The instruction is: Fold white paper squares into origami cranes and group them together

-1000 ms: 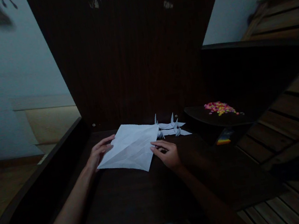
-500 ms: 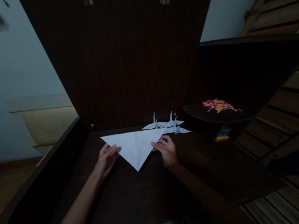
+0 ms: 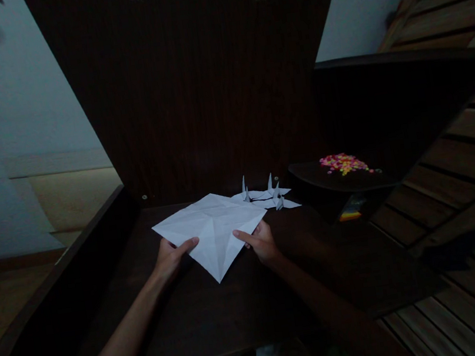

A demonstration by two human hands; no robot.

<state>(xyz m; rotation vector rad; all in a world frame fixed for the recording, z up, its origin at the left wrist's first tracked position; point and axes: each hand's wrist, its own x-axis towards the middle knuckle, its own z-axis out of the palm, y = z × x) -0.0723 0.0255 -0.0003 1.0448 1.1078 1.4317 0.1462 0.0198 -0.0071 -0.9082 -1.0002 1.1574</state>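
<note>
A white sheet of paper (image 3: 212,229), marked with crossing creases, is spread into a diamond with one corner toward me. My left hand (image 3: 173,255) pinches its lower left edge, thumb on top and fingers underneath. On the lower right edge my right hand (image 3: 261,240) grips it the same way. Just beyond the paper's right corner stand several white folded paper cranes (image 3: 277,199), some partly hidden behind the sheet.
All this is on a dark wooden desk (image 3: 224,328) with a tall back panel (image 3: 201,88). A raised side board (image 3: 57,288) runs along the left. At right, a small corner shelf (image 3: 309,182) bears a heap of colourful small pieces (image 3: 345,163).
The paper has opened from a folded triangle into a wider diamond, its far corner now showing. Both thumbs have moved inward onto its face.
</note>
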